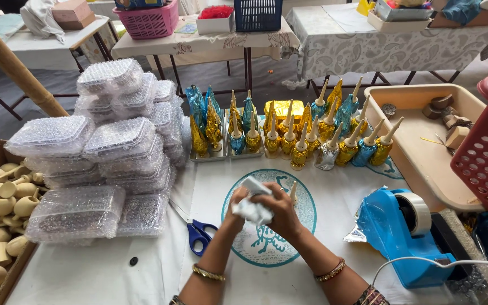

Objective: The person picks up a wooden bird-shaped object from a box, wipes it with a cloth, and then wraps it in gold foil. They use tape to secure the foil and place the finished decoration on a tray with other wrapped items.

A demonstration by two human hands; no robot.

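scissors (197,232) left, tape dispenser (400,234) right

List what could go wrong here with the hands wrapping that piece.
1. The pale tip pokes out beside the right hand; it might snap under pressure.
2. The foil-wrapped pieces stand packed just beyond the hands; a bump could topple some.
3. The scissors lie near the left hand, possibly nicking the wrist.

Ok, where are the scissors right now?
In the head view the blue-handled scissors lie on the white tablecloth, just left of the left hand, below the stack of bubble-wrap packs.
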